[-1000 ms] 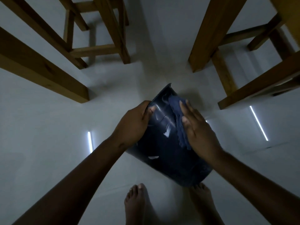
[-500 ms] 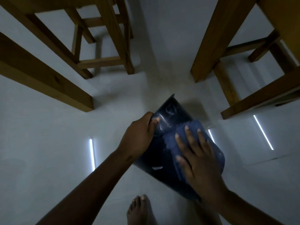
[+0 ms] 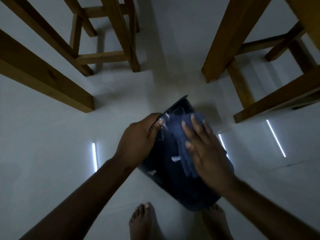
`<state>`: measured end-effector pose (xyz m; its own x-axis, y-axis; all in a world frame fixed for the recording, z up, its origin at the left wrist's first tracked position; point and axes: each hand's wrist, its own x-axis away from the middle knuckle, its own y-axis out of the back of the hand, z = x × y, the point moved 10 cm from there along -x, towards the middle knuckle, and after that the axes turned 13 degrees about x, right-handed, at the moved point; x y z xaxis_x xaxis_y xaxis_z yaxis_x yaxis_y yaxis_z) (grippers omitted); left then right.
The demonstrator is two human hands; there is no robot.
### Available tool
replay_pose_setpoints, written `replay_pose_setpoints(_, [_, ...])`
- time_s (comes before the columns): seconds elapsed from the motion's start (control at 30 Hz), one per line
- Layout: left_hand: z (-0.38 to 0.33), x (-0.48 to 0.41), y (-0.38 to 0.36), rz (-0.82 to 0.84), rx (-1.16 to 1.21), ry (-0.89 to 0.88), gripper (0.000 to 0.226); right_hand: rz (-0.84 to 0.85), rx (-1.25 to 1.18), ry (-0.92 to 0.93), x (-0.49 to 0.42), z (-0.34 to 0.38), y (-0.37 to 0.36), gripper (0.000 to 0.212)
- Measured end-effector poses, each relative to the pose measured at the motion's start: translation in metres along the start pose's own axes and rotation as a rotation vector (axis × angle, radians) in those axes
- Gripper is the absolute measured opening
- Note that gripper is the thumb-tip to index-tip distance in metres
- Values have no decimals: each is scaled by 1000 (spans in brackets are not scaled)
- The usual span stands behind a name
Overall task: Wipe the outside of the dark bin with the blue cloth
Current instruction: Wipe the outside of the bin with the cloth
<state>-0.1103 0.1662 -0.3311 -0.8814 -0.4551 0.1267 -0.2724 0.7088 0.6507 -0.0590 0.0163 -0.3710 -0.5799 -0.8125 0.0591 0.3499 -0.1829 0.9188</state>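
Observation:
The dark glossy bin [image 3: 174,177] is held tilted above the floor in the middle of the view, its far rim pointing away from me. My left hand [image 3: 138,137] grips the bin's upper left edge, thumb over the rim. My right hand [image 3: 207,149] lies flat with fingers spread on the blue cloth [image 3: 185,142], pressing it against the bin's outer wall. Much of the cloth is hidden under that palm.
Wooden chair and table legs [image 3: 121,32] stand at the upper left, and more wooden legs [image 3: 223,40] at the upper right. My bare feet [image 3: 145,220] stand on the pale tiled floor [image 3: 52,161] just below the bin. Bright light strips reflect on the tiles.
My right hand has slid the cloth down the bin's side and back up toward its far rim. The left hand has kept its grip on the edge.

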Motion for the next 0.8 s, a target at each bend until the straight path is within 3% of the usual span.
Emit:
replay_pose_setpoints(0.07, [2,-1,-1,16,3,25,28,43,-171,-102,-21,-36,2,49])
replay_pose_setpoints(0.2, [4,1,0,27,18,53,28,87,-145,-278,18,-41,-5,58])
replay_pose_setpoints(0.33, [5,2,-1,3,7,29,27,26,149,-31,30,9,-9,55])
replay_pose_setpoints(0.37, [4,0,-2,1,-3,27,27,-8,151,-34,15,4,-3,55])
replay_pose_setpoints(0.5, [-1,-8,-2,9,-12,39,28,21,-235,-277,-7,-57,-4,60])
replay_pose_setpoints(0.57, [0,-7,-2,10,6,43,29,74,-150,-315,17,-46,-8,60])
replay_pose_setpoints(0.67, [0,-5,-4,18,23,25,30,105,124,-103,38,4,-17,55])
replay_pose_setpoints(0.73, [2,-7,-6,67,68,33,27,62,156,-60,17,2,-15,54])
replay_pose_setpoints(0.8, [12,-3,-10,152,153,108,26,65,-43,-197,-11,-29,-6,56])
